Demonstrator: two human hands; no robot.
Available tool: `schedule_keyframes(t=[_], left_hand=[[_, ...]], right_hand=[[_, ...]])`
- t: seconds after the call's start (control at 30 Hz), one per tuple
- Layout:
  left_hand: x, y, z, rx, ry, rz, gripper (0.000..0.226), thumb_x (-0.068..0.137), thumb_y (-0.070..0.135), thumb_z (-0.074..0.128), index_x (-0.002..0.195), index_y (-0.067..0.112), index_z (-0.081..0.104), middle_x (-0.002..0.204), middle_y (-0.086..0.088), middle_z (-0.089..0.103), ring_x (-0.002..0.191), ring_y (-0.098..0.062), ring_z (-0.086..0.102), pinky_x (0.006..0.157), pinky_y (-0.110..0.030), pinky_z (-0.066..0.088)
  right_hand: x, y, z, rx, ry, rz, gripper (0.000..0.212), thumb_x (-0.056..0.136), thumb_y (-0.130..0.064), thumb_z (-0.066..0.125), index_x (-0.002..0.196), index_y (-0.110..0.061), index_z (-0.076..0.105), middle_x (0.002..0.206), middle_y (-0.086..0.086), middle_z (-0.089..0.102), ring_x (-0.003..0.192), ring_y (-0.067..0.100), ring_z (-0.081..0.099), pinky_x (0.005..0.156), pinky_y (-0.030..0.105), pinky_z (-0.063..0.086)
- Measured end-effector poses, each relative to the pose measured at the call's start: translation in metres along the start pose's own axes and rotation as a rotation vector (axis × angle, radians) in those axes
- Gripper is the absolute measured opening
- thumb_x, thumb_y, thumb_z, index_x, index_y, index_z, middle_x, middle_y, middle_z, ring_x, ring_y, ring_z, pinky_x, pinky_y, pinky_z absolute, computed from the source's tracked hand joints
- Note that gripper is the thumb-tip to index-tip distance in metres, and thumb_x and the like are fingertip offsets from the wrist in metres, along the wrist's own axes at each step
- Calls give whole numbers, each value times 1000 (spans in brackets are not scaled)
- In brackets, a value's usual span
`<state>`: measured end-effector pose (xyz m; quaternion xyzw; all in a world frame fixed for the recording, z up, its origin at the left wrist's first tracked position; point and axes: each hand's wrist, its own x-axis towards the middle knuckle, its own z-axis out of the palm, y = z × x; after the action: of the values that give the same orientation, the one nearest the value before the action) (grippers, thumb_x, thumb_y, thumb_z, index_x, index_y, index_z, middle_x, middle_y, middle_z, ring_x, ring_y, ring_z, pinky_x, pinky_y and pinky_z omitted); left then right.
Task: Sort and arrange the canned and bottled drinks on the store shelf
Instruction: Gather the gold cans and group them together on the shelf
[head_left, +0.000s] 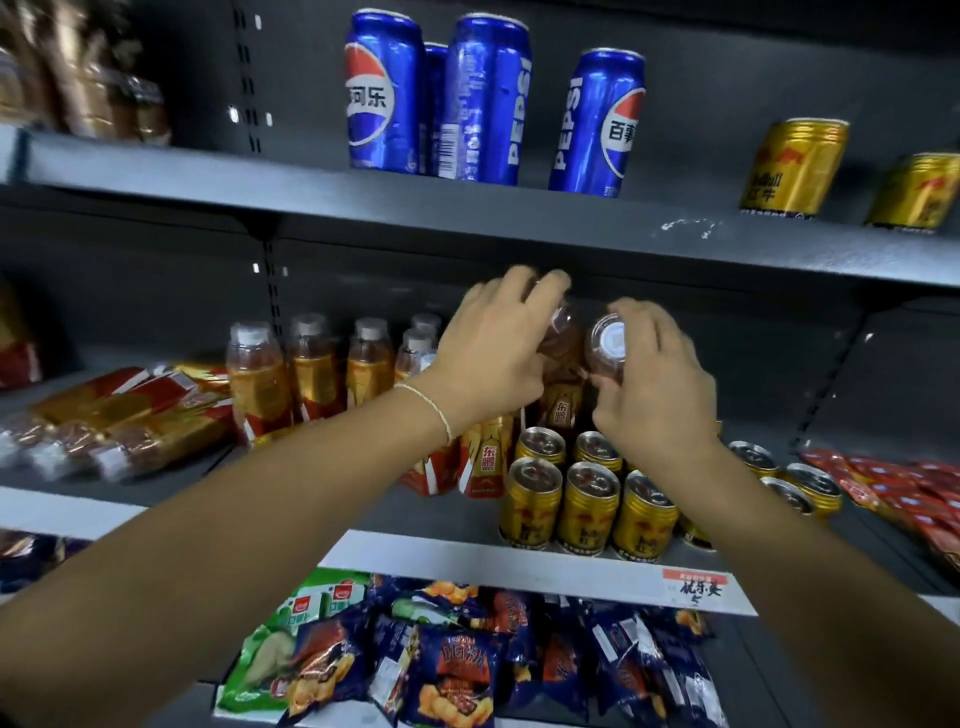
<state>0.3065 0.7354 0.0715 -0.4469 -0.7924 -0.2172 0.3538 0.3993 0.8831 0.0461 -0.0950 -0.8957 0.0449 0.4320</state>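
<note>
Your left hand (493, 353) was curled over the top of an amber bottle (560, 410) on the middle shelf (441, 558). Your right hand (654, 384) pinched a second bottle (608, 338) just beside it, its white cap tipped toward you. Both bottles stood behind the block of gold cans (589, 506), to the right of the row of matching bottles (311, 364).

These looked like full plastic bottles, so they probably had some weight, with smooth walls that give a little under pressure. A hold at the shoulder, just under the cap, seemed safe for steering. For lifting, fingers round the labelled body would likely slip less. The cans in front stood close together, so a low-carried bottle could have knocked them.
</note>
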Motion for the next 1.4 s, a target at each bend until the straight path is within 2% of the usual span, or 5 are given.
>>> schedule_keyframes(t=[0.43, 0.7, 0.93, 1.13, 1.4], left_hand=[[-123, -56, -138, -174, 36, 11, 82, 67, 18, 80, 138, 18, 40, 134, -7, 46, 111, -29, 54, 79, -36, 54], [-218, -140, -226, -93, -135, -217, 65, 61, 20, 75, 119, 25, 45, 100, 3, 49, 88, -26, 59, 68, -36, 52], [-300, -220, -288, 72, -293, -462, 51, 66, 22, 69, 112, 20, 48, 91, -4, 54, 89, -25, 54, 62, -34, 47], [-362, -280, -327, 205, -275, -596, 43, 73, 25, 66, 111, 13, 50, 83, 0, 56, 91, -24, 52, 62, -36, 46], [-411, -361, -349, 290, -354, -830, 54, 73, 30, 66, 123, 19, 45, 91, -1, 50, 94, -24, 54, 52, -27, 34]], right_hand=[[-57, -175, -51, -105, -58, 19, 82, 78, -20, 78, 146, -20, 33, 144, 7, 45, 132, 30, 43, 93, 44, 48], [-70, -306, -15, 76, -332, 8, 85, 75, -29, 78, 144, -26, 28, 119, 9, 58, 99, 29, 57, 72, 33, 45], [-75, -411, 41, 483, -571, -28, 53, 62, -24, 83, 99, -37, 46, 83, -16, 62, 76, 5, 62, 57, 21, 46], [-76, -494, 94, 692, -803, -25, 57, 43, -29, 84, 90, -41, 55, 86, -9, 70, 79, 15, 69, 67, 45, 61], [-64, -577, 170, 769, -928, -190, 62, 48, -28, 90, 97, -37, 54, 95, -11, 66, 82, 9, 66, 70, 39, 61]])
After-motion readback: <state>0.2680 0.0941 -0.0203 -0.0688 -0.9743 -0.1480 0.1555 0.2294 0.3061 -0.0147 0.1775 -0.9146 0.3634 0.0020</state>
